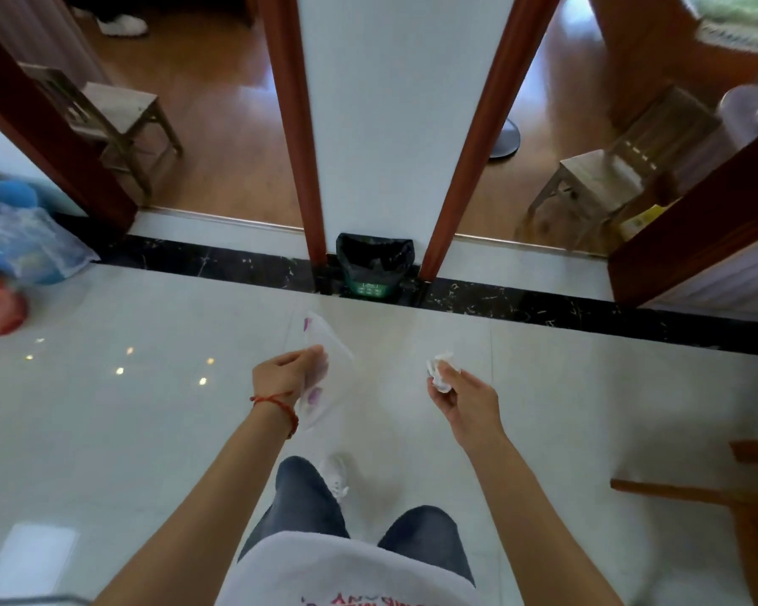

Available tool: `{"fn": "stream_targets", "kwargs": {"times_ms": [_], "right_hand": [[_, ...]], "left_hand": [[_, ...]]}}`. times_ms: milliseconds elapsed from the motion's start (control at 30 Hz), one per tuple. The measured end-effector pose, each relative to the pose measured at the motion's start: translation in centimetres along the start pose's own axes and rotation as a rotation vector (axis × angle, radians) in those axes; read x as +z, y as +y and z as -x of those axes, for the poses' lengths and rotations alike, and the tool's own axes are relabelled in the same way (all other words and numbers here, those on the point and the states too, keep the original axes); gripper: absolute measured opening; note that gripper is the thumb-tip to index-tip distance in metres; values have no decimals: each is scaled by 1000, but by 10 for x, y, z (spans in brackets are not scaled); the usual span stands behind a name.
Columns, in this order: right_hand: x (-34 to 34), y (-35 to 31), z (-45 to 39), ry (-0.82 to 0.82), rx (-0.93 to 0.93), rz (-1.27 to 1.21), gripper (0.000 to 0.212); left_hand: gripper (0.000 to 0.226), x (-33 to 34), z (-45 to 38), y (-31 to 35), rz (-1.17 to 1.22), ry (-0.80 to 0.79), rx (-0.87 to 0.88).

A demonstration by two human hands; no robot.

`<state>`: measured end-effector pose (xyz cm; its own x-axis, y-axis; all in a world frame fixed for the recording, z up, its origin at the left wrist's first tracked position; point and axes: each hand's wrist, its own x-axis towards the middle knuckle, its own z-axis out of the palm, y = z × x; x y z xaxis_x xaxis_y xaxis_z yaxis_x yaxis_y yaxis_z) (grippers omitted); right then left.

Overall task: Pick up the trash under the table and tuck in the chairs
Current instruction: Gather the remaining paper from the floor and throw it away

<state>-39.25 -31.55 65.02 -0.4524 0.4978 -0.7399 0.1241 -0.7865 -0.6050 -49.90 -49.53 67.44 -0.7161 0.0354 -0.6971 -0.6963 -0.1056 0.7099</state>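
Observation:
My left hand (287,373) is closed on a clear plastic wrapper (320,343) with small purple marks, which sticks up and hangs down past the fingers. A crumpled white tissue (440,369) is pinched in my right hand (464,400). Both hands are held out over the pale tiled floor. Ahead, a green trash bin (373,269) lined with a black bag stands against the white wall between two doorways.
Small wooden chairs stand beyond each doorway, one at left (119,115) and one at right (604,177). Plastic bags (23,251) lie by the left door frame. Part of a wooden chair (727,496) shows at the lower right.

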Motion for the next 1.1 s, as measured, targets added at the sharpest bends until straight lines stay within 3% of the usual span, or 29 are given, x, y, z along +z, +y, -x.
{"fn": "stream_targets", "kwargs": {"times_ms": [267,400,533,700,900,1100], "right_hand": [[60,-46,-62,21,27,-8,10],[76,-79,-110,17,36,20,23],[92,-120,-164,15,65,41,13],[113,-160,-224,14,91,82,30],[135,-166,-285,9,159,136,14],[147,-149,-344,43,160,181,13]], "left_hand": [[30,63,-82,58,5,20,-110],[25,107,-122,71,-12,12,-138],[34,155,-163,82,-73,89,-176],[33,203,-207,91,-172,163,-142],[16,232,-258,89,-114,158,-151],[10,245,-320,78,-35,158,-205]]}}
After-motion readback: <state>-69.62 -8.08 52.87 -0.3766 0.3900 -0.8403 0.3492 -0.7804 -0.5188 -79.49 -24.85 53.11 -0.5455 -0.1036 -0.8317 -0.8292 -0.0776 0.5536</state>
